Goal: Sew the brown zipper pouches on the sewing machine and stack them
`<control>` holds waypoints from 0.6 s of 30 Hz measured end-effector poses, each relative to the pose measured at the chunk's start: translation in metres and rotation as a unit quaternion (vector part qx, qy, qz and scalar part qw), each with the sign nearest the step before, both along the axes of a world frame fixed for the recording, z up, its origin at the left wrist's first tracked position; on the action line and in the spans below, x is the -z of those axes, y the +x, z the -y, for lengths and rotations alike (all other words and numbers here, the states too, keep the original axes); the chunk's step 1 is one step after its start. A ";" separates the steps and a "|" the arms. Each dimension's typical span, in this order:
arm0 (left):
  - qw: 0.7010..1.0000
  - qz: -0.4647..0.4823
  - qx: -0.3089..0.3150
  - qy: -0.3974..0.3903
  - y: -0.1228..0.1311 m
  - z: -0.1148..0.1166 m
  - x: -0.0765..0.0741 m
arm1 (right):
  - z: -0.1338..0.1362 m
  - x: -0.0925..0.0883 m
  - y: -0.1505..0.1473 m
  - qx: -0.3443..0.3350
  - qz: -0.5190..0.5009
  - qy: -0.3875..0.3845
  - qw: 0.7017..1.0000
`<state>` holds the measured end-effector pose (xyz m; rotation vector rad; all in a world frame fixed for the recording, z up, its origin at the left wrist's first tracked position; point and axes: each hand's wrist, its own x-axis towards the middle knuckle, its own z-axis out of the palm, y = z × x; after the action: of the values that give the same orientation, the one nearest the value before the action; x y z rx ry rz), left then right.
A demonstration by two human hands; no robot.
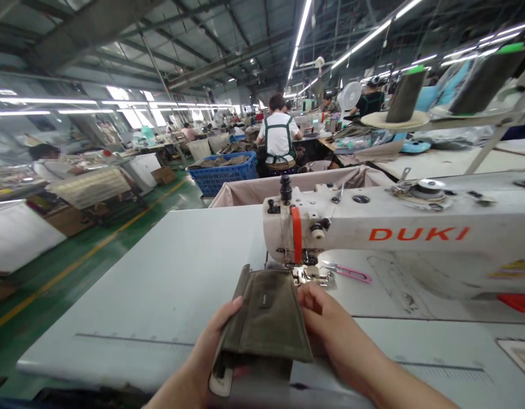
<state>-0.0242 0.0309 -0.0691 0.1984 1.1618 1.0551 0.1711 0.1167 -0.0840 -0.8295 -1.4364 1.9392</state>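
Note:
An olive-green fabric pocket piece [273,318] with a small label lies in front of the sewing machine's presser foot [309,275]. Its far edge reaches up to the needle area. My left hand [209,341] grips its left side, the thumb on top and the other fingers hidden beneath. On the right edge, close to the foot, my right hand [324,318] pinches the fabric with curled fingers. A pale strip [220,384] shows under the near left corner of the piece.
Pink-handled thread snips [349,272] lie under the arm of the white sewing machine [415,221]. Dark thread cones [407,96] stand at the upper right. Beyond the table are a fabric-lined bin [245,193], a blue crate [223,173] and a seated person [279,136].

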 end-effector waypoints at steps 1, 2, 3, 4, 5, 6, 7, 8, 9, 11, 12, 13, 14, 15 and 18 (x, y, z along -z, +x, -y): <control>0.999 -0.031 0.031 -0.011 -0.004 0.012 0.000 | 0.009 0.002 0.001 0.000 -0.013 -0.016 1.000; 0.993 -0.087 0.077 -0.011 -0.010 0.024 -0.001 | 0.019 0.004 0.003 -0.006 -0.022 -0.022 1.000; 0.977 -0.178 0.118 0.007 -0.016 0.035 -0.004 | 0.028 0.008 0.006 -0.017 -0.021 -0.008 1.000; 0.940 -0.310 0.132 0.054 -0.023 0.044 -0.009 | 0.037 0.012 0.010 -0.031 -0.005 0.026 0.999; 0.872 -0.458 0.128 0.115 -0.027 0.052 -0.015 | 0.045 0.017 0.014 -0.043 0.020 0.071 0.996; 0.776 -0.594 0.115 0.176 -0.029 0.057 -0.021 | 0.052 0.021 0.019 -0.051 0.052 0.118 0.990; 0.669 -0.696 0.113 0.234 -0.027 0.059 -0.026 | 0.059 0.026 0.023 -0.055 0.087 0.162 0.981; 0.568 -0.759 0.131 0.291 -0.021 0.059 -0.029 | 0.065 0.031 0.027 -0.058 0.123 0.204 0.970; 0.491 -0.783 0.169 0.343 -0.011 0.057 -0.030 | 0.070 0.035 0.030 -0.059 0.159 0.249 0.954; 0.388 -0.777 0.240 0.435 0.012 0.049 -0.026 | 0.077 0.040 0.036 -0.046 0.224 0.367 0.902; 0.367 -0.772 0.248 0.457 0.024 0.045 -0.022 | 0.078 0.041 0.038 -0.032 0.250 0.433 0.865; 0.364 -0.764 0.255 0.468 0.033 0.041 -0.017 | 0.079 0.042 0.040 -0.016 0.266 0.494 0.828; 0.372 -0.756 0.250 0.477 0.040 0.037 -0.013 | 0.079 0.041 0.042 0.001 0.271 0.545 0.793; 0.392 -0.748 0.239 0.479 0.044 0.035 -0.009 | 0.078 0.040 0.043 0.018 0.268 0.584 0.766; 0.441 -0.728 0.177 0.494 0.045 0.032 -0.005 | 0.075 0.036 0.045 0.062 0.237 0.644 0.725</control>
<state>0.0209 -0.0012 -0.0639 2.6410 1.5767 0.8899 0.2159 0.0412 -0.1200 -0.6401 -2.3771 0.2310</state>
